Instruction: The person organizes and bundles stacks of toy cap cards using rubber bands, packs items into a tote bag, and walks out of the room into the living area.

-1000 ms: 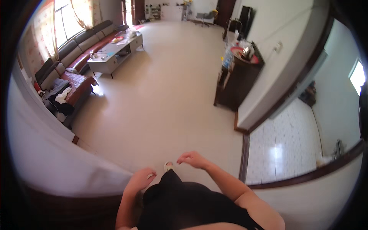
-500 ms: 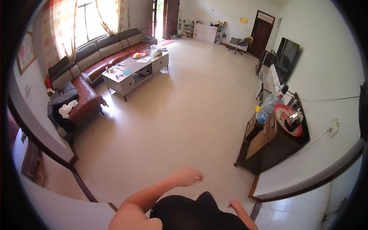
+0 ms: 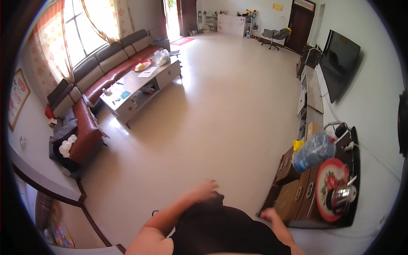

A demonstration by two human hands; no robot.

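Observation:
My left hand (image 3: 205, 190) is bent in front of my black top (image 3: 225, 231), its fingers loosely apart and nothing visible in it. Lower on the other side, my right hand (image 3: 268, 213) hangs near the front corner of a dark wooden cabinet (image 3: 293, 203). Its fingers look curled, with no object showing; it is small and a little blurred. On that cabinet lies a red-rimmed floral tray (image 3: 325, 187) bearing a shiny metal kettle (image 3: 344, 195). Beside the tray, a large clear blue plastic bottle (image 3: 313, 151) lies on its side.
Pale floor tiles (image 3: 204, 127) stretch ahead. To the left stand a low coffee table (image 3: 142, 80) and a brown-red corner sofa (image 3: 87, 121). A television (image 3: 341, 63) hangs on the right wall above a low stand (image 3: 313, 89). An office chair (image 3: 274, 36) is near the far door (image 3: 301, 27).
The cabinet, tray and bottle now appear closer and larger, and the view has shifted forward. My left hand has loosened from a curled shape; my right hand sits slightly higher, nearer the cabinet.

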